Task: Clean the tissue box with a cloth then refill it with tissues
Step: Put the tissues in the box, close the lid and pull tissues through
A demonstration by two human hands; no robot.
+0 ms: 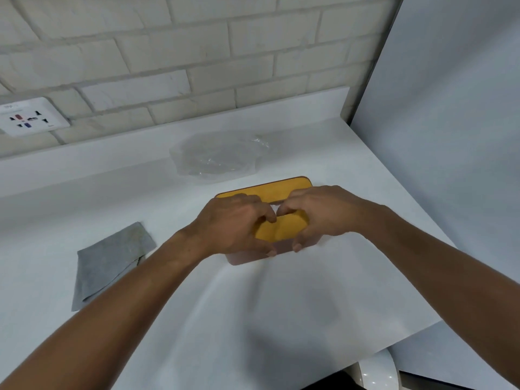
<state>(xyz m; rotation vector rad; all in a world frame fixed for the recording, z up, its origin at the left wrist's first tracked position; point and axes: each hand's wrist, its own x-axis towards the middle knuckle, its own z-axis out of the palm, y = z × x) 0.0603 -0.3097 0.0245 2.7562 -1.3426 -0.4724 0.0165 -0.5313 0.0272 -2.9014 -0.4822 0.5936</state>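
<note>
Both hands are on the tissue box [281, 230], which sits mid-tabletop [281, 311] with its yellow lid [264, 190] on. The step looks like seating the lid or working tissue at the lid opening, late in the task. To do it well, steady the box with the thumbs low on the front wall, press evenly on both sides so the lid doesn't tip, and keep the fingertips light at the centre so nothing tears. The left hand [233, 220] has its fingers curled over the lid top and its thumb on the front wall, holding the box. The right hand [318, 212] mirrors it, fingers bent down at the lid centre and thumb on the front wall. A small white patch [275, 211] shows between the fingertips; I can't tell whether it is tissue. The grey cloth [112, 260] lies folded on the tabletop, well left of the box and untouched. A clear plastic wrapper [219, 156] lies just behind the box.
</note>
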